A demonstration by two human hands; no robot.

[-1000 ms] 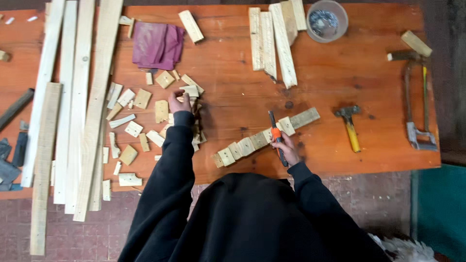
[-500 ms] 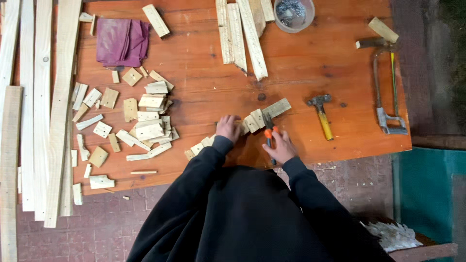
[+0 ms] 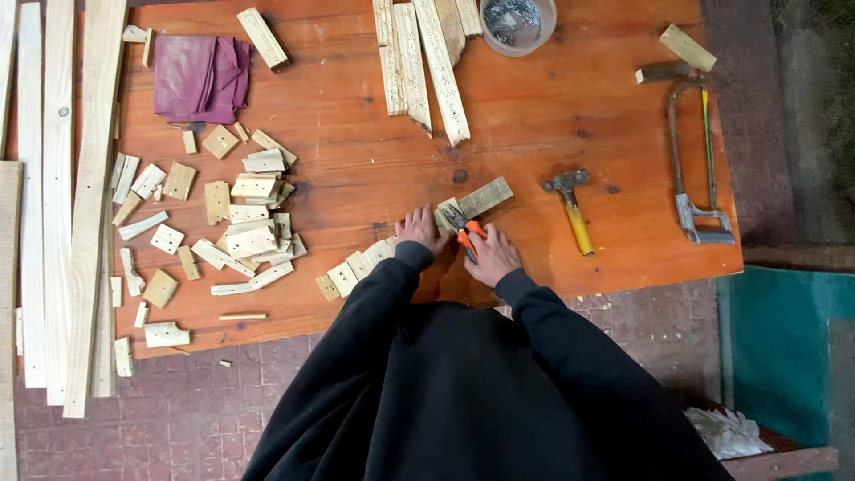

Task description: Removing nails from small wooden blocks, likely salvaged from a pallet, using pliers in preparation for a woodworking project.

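Note:
A row of small pale wood blocks (image 3: pixel 356 264) lies in a slanted line on the orange-brown wooden table (image 3: pixel 356 134). My left hand (image 3: pixel 420 227) presses down on the blocks near the row's upper end. My right hand (image 3: pixel 492 256) grips orange-handled pliers (image 3: pixel 464 230), whose jaws touch a block in the row (image 3: pixel 484 197). Both sleeves are black.
A heap of small wood offcuts (image 3: pixel 249 227) lies left. Long planks (image 3: pixel 62 178) line the left edge. A purple cloth (image 3: pixel 200 77), several slats (image 3: pixel 419 58), a clear tub of nails (image 3: pixel 517 22), a yellow-handled hammer (image 3: pixel 572 210) and a hacksaw (image 3: pixel 696 151) lie around.
My left hand came from the heap of offcuts over to the row of blocks and now rests on it. My right hand kept the pliers at the row.

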